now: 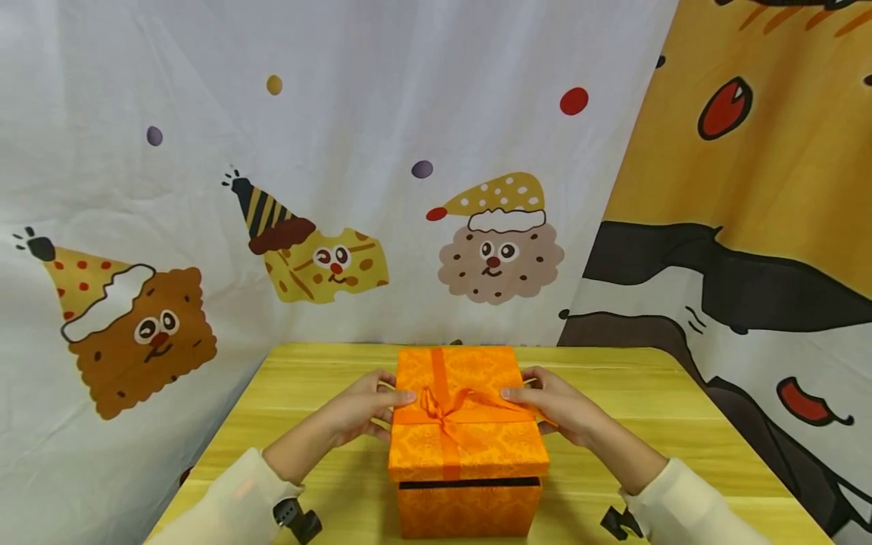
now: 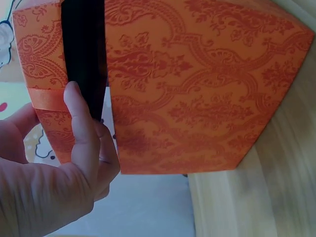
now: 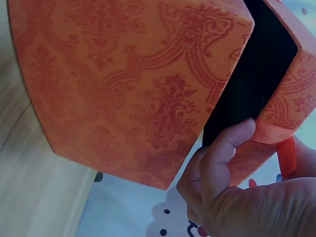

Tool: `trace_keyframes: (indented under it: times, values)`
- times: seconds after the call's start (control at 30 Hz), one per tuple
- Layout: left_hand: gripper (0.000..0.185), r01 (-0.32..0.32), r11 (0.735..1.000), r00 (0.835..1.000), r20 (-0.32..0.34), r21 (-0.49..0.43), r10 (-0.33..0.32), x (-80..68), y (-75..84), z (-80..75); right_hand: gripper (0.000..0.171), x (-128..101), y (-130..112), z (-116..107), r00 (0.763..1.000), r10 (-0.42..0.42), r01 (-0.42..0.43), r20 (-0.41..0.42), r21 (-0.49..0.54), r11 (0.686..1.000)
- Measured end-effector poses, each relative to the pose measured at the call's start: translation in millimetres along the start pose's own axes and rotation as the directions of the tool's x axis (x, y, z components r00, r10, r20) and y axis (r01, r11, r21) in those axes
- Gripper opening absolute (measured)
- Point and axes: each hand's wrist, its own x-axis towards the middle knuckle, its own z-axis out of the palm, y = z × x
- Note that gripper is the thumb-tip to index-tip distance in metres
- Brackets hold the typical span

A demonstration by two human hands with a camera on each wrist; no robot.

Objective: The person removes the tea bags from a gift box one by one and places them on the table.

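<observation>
An orange patterned gift box stands in the middle of the yellow wooden table (image 1: 681, 424). Its lid (image 1: 470, 446), tied with an orange ribbon bow (image 1: 443, 405), sits raised above the base (image 1: 470, 509), and a dark gap shows between them. My left hand (image 1: 381, 409) grips the lid's left side, thumb on top by the ribbon. My right hand (image 1: 545, 405) grips the lid's right side the same way. In the left wrist view the thumb (image 2: 81, 133) lies across the lid's edge (image 2: 39, 59) beside the base (image 2: 197, 89). The right wrist view shows a finger (image 3: 222, 158) at the lid's rim (image 3: 291, 103), next to the base (image 3: 123, 84).
Cartoon-printed cloth backdrops (image 1: 341, 189) hang close behind the table and along its right side (image 1: 763, 227). Bare tabletop lies left and right of the box. The table's front edge is near my forearms, which wear wrist cameras (image 1: 300, 521).
</observation>
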Motion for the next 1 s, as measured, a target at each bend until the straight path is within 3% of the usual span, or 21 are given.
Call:
trace_keyframes:
  times: [0.37, 1.0]
  values:
    - [0.069, -0.02, 1.0, 1.0, -0.013, 0.013, 0.02, -16.0, 4.0, -19.9, 0.082, 4.9, -13.0, 16.8, 0.999, -0.014, 0.015, 0.043, -0.041, 0.999]
    - [0.083, -0.03, 0.994, 0.989, -0.14, 0.106, 0.045, -43.3, -3.9, -58.4, 0.079, 23.5, -27.2, 61.1, 0.993, -0.048, 0.055, 0.109, -0.063, 0.996]
